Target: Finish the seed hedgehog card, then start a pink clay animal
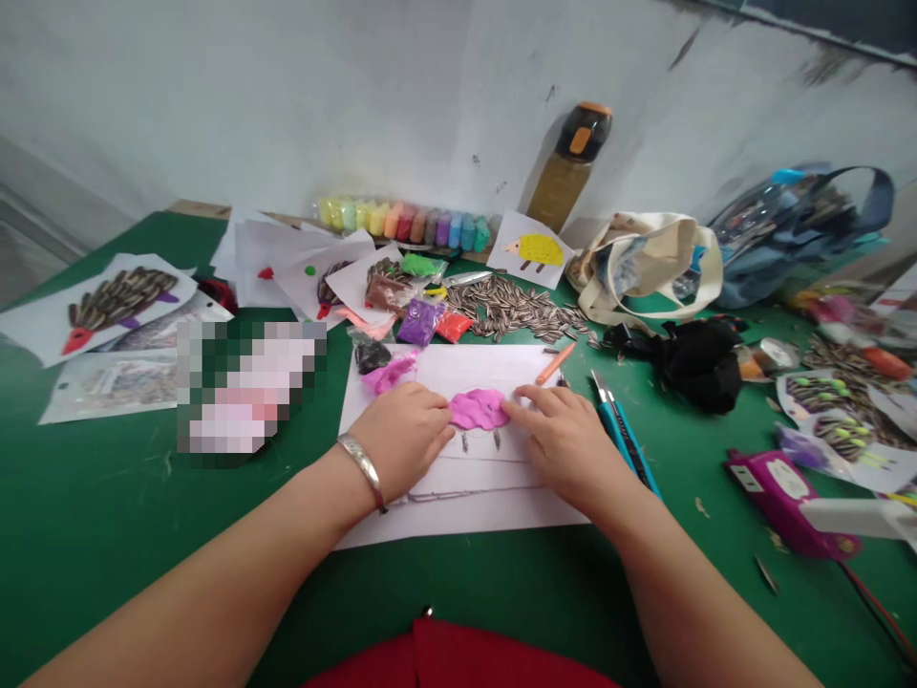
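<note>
A flattened piece of pink modelling clay lies on a white paper sheet, over a pencil drawing with two short dark legs showing below it. My left hand, with a silver bangle at the wrist, has its bent fingers at the clay's left edge. At the right edge, the fingertips of my right hand press on the clay. The fingertips partly hide both edges. More pink clay in clear wrapping sits beyond my left hand. An orange pencil and a blue utility knife lie by my right hand.
Sunflower seeds are heaped behind the paper, beside purple and red clay packets. Hedgehog pictures lie left. A bottle leans on the wall. A cloth bag and a magenta glue gun are right.
</note>
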### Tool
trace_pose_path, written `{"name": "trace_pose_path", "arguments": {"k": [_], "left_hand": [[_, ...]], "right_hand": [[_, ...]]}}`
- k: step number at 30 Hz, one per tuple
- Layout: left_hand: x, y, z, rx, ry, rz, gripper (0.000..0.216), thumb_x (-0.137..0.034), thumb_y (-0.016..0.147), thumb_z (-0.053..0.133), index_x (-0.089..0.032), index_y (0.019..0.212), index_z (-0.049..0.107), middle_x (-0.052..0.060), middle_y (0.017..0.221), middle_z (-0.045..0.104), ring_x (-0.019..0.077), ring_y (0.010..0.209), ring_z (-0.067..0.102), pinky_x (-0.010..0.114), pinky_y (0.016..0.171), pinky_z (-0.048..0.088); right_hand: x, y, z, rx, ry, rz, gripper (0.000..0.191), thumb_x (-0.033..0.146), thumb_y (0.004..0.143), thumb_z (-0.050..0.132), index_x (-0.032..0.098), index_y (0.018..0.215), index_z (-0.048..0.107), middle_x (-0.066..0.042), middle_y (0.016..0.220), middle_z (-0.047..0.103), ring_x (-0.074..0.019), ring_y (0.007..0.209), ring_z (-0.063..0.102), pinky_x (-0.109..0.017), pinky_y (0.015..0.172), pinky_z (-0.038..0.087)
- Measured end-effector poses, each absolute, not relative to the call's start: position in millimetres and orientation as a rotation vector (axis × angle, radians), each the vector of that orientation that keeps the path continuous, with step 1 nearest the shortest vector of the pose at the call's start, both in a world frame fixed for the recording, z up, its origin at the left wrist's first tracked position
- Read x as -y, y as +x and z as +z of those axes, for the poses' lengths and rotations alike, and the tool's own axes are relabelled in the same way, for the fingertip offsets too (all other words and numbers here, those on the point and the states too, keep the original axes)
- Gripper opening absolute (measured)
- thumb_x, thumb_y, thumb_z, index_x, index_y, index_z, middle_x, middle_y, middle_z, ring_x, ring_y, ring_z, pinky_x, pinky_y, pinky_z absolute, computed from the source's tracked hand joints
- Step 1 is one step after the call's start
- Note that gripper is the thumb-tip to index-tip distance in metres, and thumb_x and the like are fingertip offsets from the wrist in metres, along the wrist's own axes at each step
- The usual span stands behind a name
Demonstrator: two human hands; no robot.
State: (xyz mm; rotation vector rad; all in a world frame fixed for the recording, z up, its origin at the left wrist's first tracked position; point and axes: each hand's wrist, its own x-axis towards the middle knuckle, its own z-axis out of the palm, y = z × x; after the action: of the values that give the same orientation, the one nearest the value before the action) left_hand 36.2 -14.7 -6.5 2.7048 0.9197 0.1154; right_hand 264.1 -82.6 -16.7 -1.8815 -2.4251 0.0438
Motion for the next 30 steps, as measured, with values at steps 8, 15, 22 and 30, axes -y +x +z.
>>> {"name": "trace_pose_path", "arguments": {"k": [8,15,22,30], "left_hand": [[13.9,36.1,-7.8,-0.926,2.708,0.141,0.025,-0.024,0.095,0.049,-0.013,0.097,0.07,0.01,0.095,0.068,0.0245,0.097,0.059,0.04,0.09,0.046],[14.8,35.8,-7.2,-0.927,2.712,0.128,0.024,-0.024,0.095,0.049,-0.013,0.097,0.07,0.01,0.094,0.068,0.024,0.096,0.059,0.039,0.089,0.046],[14.8,35.6,-7.4,-0.915,2.711,0.146,0.024,-0.024,0.095,0.049,-0.012,0.096,0.071,0.01,0.093,0.068,0.0237,0.095,0.06,0.039,0.089,0.046],[15.1,35.7,-6.9,-0.926,2.702,0.13,0.025,-0.024,0.095,0.048,-0.013,0.097,0.071,0.01,0.094,0.069,0.0239,0.095,0.059,0.039,0.089,0.046]], "right_hand": [[83.5,267.4,-13.8,2.465,-1.862,0.032,0.044,0.011,0.086,0.046,0.025,0.126,0.06,-0.005,0.132,0.059,-0.0244,0.107,0.055,-0.041,0.095,0.036],[83.1,261.5,-12.1,2.529,-1.864,-0.01,0.042,0.012,0.089,0.045,0.024,0.126,0.06,-0.006,0.131,0.06,-0.0251,0.104,0.055,-0.039,0.092,0.039],[82.0,264.6,-13.2,2.507,-1.805,0.03,0.036,0.012,0.088,0.045,0.019,0.116,0.067,-0.007,0.128,0.062,-0.025,0.102,0.055,-0.038,0.091,0.043],[76.8,262.5,-17.9,2.4,-1.809,0.066,0.057,0.002,0.077,0.043,0.014,0.131,0.057,-0.01,0.123,0.064,-0.0242,0.102,0.054,-0.037,0.093,0.043]]}}
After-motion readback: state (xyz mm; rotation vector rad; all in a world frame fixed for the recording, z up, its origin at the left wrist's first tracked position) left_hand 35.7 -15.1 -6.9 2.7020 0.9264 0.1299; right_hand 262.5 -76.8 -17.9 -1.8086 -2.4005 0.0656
